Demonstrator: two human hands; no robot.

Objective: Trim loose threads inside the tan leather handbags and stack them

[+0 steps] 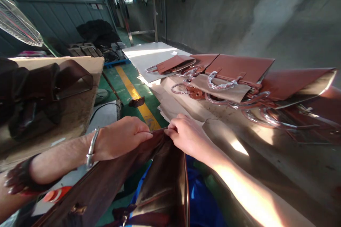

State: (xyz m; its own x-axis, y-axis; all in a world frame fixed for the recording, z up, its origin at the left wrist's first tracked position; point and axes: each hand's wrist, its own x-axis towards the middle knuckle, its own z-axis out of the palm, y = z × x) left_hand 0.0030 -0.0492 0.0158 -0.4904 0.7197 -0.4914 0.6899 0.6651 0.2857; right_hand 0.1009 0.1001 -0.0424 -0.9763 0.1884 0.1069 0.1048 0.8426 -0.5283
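Observation:
A dark brown leather bag (106, 184) hangs in front of me, its upper edge stretched between my hands. My left hand (124, 136), with a metal bangle at the wrist, pinches that edge on the left. Close by on the right, my right hand (186, 134) has the same edge between thumb and fingers. Low on the bag's left panel sits a small metal fitting (78, 208). A glossy inner or side panel (165, 177) falls below my right hand. The bag's lower part runs out of view.
Several reddish-brown handbags (237, 72) with plastic-wrapped handles lie on the paper-covered table (266, 170) at right. Dark leather pieces (39, 81) rest on a cardboard-topped surface (80, 113) at left. A yellow line (128, 83) crosses the green floor, with a brown scrap (136, 101) on it.

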